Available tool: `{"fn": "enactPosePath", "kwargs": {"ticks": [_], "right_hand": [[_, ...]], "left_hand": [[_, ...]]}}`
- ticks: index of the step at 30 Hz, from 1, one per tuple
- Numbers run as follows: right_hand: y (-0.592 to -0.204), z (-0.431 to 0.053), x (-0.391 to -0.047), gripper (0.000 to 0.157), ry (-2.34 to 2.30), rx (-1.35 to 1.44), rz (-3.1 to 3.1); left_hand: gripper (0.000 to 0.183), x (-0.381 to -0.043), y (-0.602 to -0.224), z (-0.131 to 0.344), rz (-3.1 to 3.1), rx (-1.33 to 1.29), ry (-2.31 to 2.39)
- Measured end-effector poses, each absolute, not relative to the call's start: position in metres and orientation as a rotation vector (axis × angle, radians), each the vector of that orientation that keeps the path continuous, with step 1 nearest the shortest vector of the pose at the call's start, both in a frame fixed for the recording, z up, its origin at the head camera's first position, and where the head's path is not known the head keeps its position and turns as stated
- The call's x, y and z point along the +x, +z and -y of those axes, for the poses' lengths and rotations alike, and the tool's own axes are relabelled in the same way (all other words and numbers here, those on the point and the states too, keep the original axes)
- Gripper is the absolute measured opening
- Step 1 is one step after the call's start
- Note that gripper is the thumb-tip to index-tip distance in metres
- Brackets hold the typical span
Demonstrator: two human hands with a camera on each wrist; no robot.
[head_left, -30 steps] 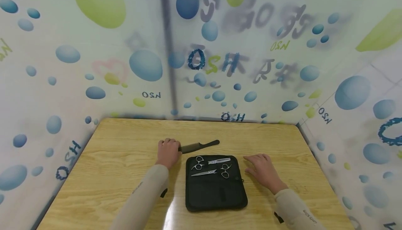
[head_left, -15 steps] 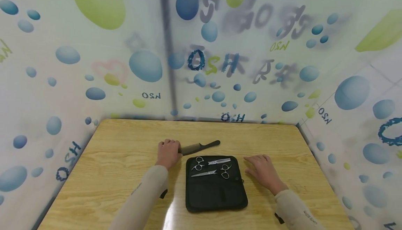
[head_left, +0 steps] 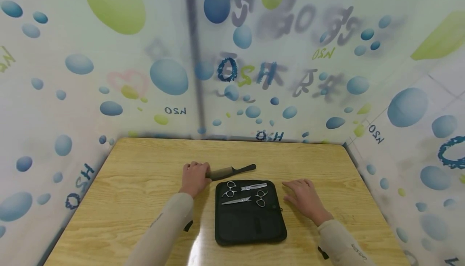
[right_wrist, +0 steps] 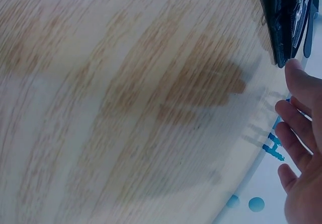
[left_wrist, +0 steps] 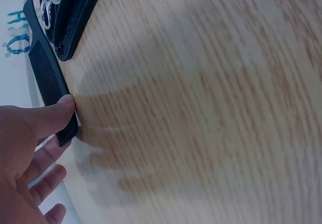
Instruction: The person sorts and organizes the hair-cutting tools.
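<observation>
My left hand (head_left: pixel 194 179) pinches the toothed end of a black handled comb (left_wrist: pixel 48 73) between thumb and fingers; the comb's slim handle points right, past the far edge of the case. A black zip case (head_left: pixel 250 225) lies on the table between my hands. On its upper half rest two pairs of silver scissors: thinning scissors (head_left: pixel 254 186) above and plain cutting scissors (head_left: pixel 236 200) below, their finger rings at opposite ends. Beside the case's right edge, my right hand (head_left: pixel 304 199) has its fingers loosely extended, with nothing in it; the right wrist view shows its thumb by the case corner (right_wrist: pixel 282 58).
The wooden table (head_left: pixel 145 157) meets a wall (head_left: pixel 174 112) printed with blue and green drops and lettering at its far edge. More printed wall rises at the left and right sides.
The comb has shifted slightly toward the case, its handle end moving a little right and nearer. My left hand still pinches it. The right hand and the case stay in place.
</observation>
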State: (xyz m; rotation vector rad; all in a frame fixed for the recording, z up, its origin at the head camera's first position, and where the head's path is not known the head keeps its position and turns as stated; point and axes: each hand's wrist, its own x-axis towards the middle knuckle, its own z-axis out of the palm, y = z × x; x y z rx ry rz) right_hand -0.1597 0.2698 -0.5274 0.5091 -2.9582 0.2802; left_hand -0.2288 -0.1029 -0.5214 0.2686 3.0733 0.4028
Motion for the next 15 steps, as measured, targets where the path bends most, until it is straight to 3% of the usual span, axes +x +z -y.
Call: {"fn": "enactPosePath", "kwargs": {"ticks": [11, 15], "right_hand": [[-0.5285, -0.2694, -0.1603, 0.046, 0.281, 0.513, 2.944], [-0.5294, -0.2691, -0.1608, 0.046, 0.291, 0.516, 2.941]], "left_hand": [[0.023, -0.2290, -0.5222, 0.1017, -3.061, 0.285, 0.347], [0.014, -0.2275, -0.5257, 0.1051, -3.073, 0.285, 0.438]]}}
